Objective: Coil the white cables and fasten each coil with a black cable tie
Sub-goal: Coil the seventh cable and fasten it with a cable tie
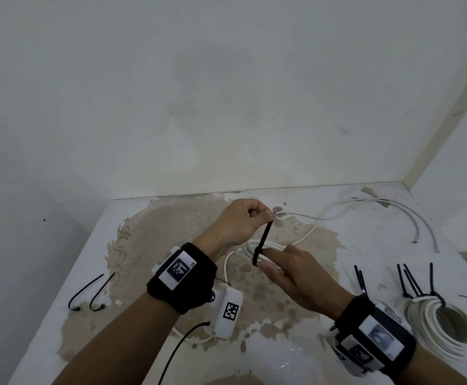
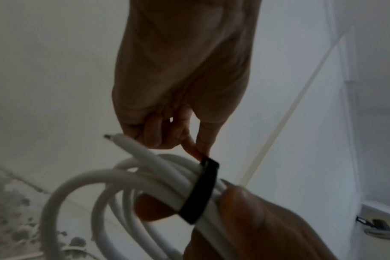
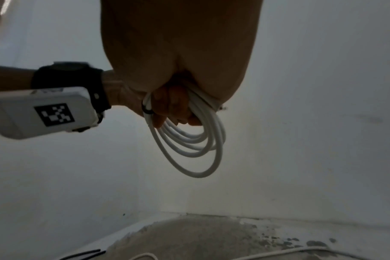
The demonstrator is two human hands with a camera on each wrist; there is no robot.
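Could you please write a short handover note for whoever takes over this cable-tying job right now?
Left hand: pinches the free end of the black cable tie and holds it up, away from the coil.
Right hand: grips the small white coil above the table; the tie is looped round the bundle.
Done: one larger coil lies tied at the near right.
Left: cinch this tie, set the coil down, then coil the loose white cable at the far right. Two spare ties lie at the near left.
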